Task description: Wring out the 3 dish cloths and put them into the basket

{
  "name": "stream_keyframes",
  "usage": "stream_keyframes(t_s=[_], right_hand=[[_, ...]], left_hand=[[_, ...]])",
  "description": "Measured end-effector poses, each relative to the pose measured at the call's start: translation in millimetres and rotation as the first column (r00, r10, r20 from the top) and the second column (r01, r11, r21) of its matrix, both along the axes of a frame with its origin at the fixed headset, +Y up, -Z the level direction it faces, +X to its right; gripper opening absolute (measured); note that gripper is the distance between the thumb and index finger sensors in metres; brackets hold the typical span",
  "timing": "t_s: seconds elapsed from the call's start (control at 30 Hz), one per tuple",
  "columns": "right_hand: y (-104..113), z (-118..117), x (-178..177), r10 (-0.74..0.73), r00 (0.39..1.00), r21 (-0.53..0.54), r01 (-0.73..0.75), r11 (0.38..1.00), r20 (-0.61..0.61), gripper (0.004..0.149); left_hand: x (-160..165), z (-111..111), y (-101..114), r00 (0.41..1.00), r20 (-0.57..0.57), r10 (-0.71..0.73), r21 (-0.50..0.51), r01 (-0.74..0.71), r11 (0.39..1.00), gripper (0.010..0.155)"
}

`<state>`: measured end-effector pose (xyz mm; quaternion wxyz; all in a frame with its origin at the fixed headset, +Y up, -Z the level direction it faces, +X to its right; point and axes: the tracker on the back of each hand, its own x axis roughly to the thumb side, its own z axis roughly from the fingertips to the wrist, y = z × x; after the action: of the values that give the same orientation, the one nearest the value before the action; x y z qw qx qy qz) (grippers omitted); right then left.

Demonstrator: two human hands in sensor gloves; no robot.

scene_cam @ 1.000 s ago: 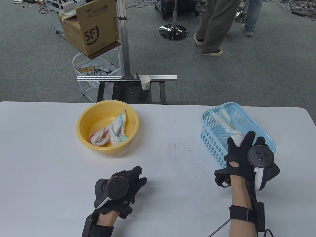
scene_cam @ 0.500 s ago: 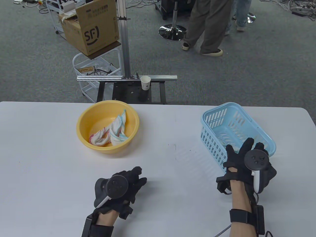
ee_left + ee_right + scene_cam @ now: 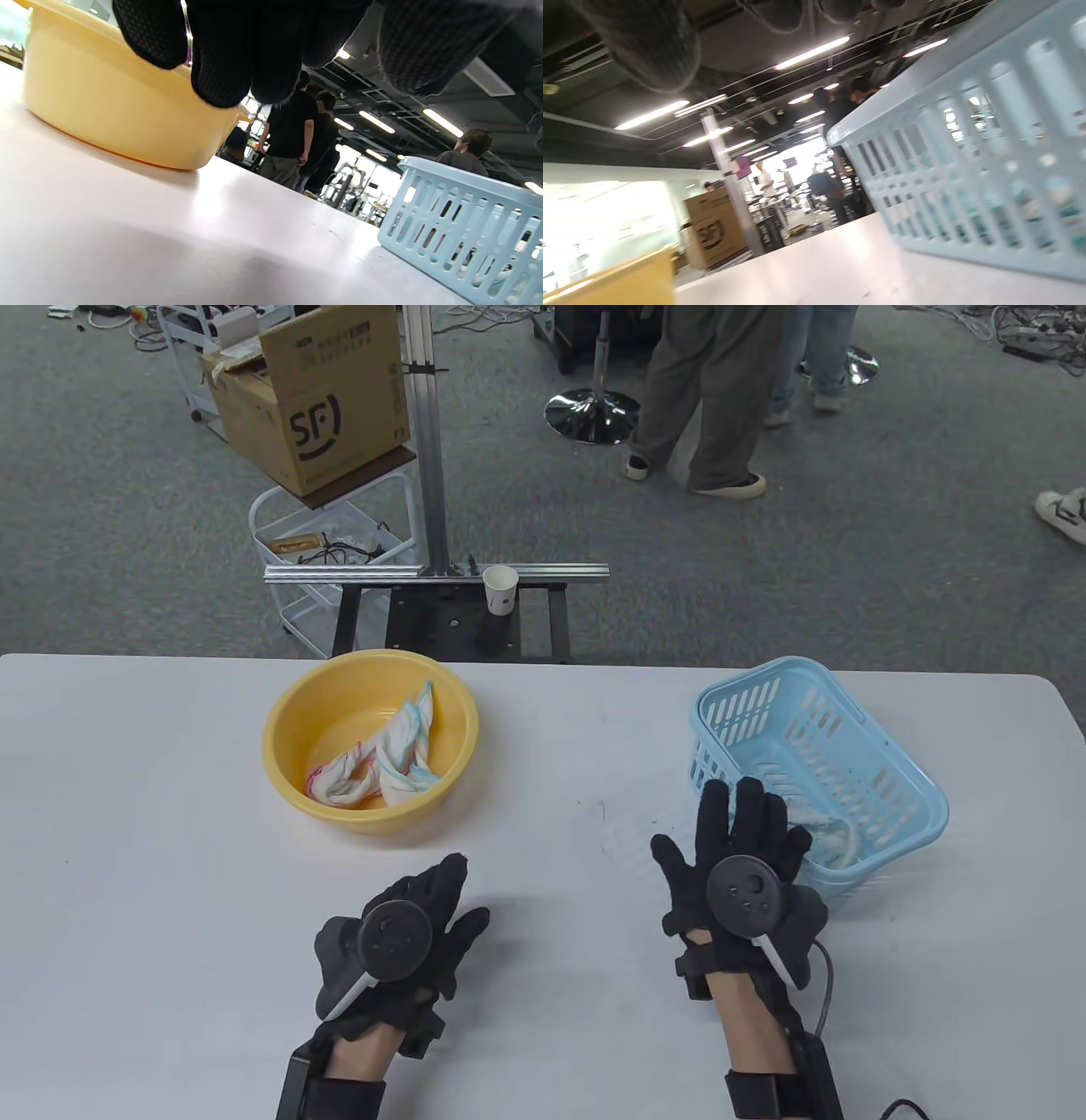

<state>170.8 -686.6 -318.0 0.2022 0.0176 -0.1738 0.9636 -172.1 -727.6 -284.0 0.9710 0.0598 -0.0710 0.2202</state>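
Two twisted white dish cloths, one pink-edged (image 3: 339,785) and one blue-edged (image 3: 407,746), lie in the yellow bowl (image 3: 288,712) at the table's left. A third cloth (image 3: 827,836) lies inside the light-blue basket (image 3: 920,793) at the right; the basket (image 3: 462,216) (image 3: 967,148) also shows in both wrist views. My right hand (image 3: 734,836) hovers with straight spread fingers at the basket's near-left corner, holding nothing. My left hand (image 3: 437,899) is over the table in front of the bowl (image 3: 106,106), fingers relaxed and empty.
A paper cup (image 3: 501,589) stands on a metal frame beyond the table's far edge. A cardboard box (image 3: 314,398) and wire cart sit behind it. People stand on the carpet further back. Bare white table (image 3: 577,780) lies between bowl and basket.
My right hand let the cloth go into the basket, then drew back left and toward me with fingers spread. My left hand lifted slightly and opened a little.
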Motion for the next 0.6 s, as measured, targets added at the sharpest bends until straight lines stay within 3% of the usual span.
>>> stream_keyframes(t_s=[0.17, 0.4, 0.6], right_hand=[[-20, 6, -29, 0.024, 0.992, 0.014, -0.022, 1.0, -0.126, 0.084], [-51, 11, -56, 0.048, 0.961, -0.065, -0.068, 0.996, -0.273, 0.083], [-59, 14, -64, 0.045, 0.951, -0.088, -0.076, 0.993, -0.306, 0.083]], left_hand=[[-4, -3, -4, 1.0, -0.025, -0.008, -0.032, 0.007, 0.999, 0.082], [-8, -4, -9, 0.998, -0.05, -0.033, -0.073, 0.029, 0.997, 0.088], [-10, -4, -14, 0.995, -0.07, -0.064, -0.101, 0.057, 0.993, 0.091]])
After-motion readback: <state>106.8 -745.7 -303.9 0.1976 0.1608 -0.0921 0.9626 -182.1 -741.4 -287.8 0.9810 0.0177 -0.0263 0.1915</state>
